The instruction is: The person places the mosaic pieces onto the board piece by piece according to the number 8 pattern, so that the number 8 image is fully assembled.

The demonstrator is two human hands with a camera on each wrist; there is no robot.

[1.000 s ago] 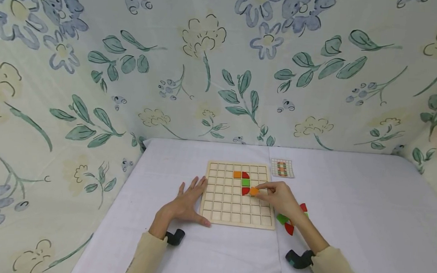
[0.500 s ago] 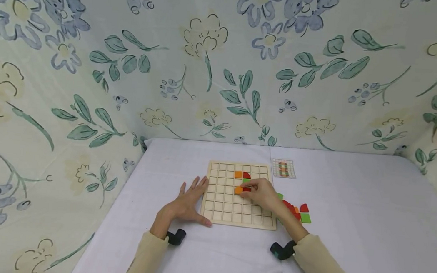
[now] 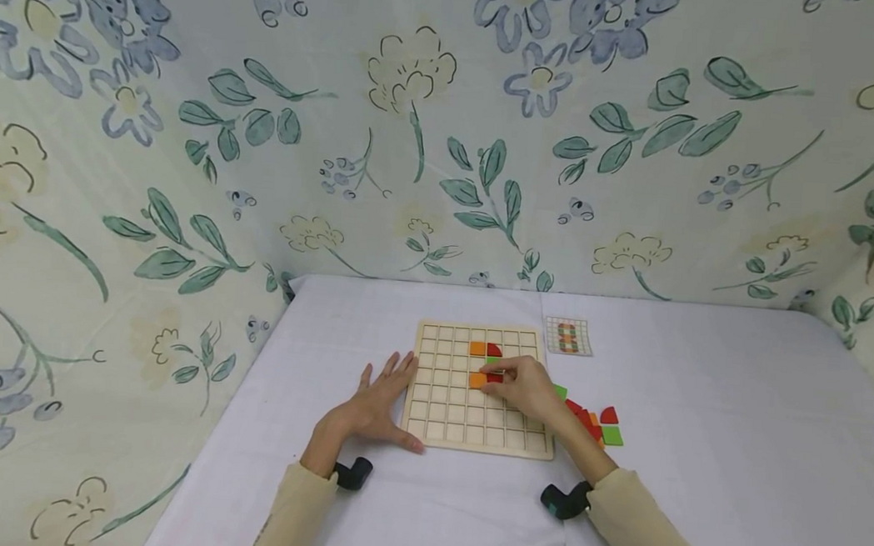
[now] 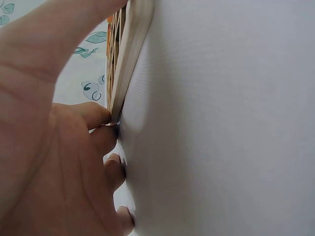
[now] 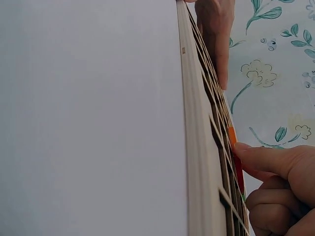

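Note:
A wooden grid board (image 3: 435, 433) lies on the white-covered table. My left hand (image 3: 372, 407), fingers spread, rests along its left edge with the thumb by the near corner. In the grid sit an orange square tile (image 3: 477, 348), a red quarter-round tile (image 3: 494, 350) and a green tile (image 3: 492, 361) partly covered by fingers. My right hand (image 3: 528, 387) reaches over the board and pinches a second orange square tile (image 3: 477, 381) at a cell left of another red tile (image 3: 495, 378). The right wrist view shows the thumb against this orange tile (image 5: 232, 135).
Right of the board lies a loose pile of red, green and orange tiles (image 3: 586, 420), partly behind my right forearm. A small pattern card (image 3: 568, 337) lies beyond the board's far right corner. Floral cloth (image 3: 454, 241) rises behind the table.
My right hand has moved left across the board, carrying the orange tile from the red tile's right side to its left. It barely shifts in the last half second. My left hand stays put.

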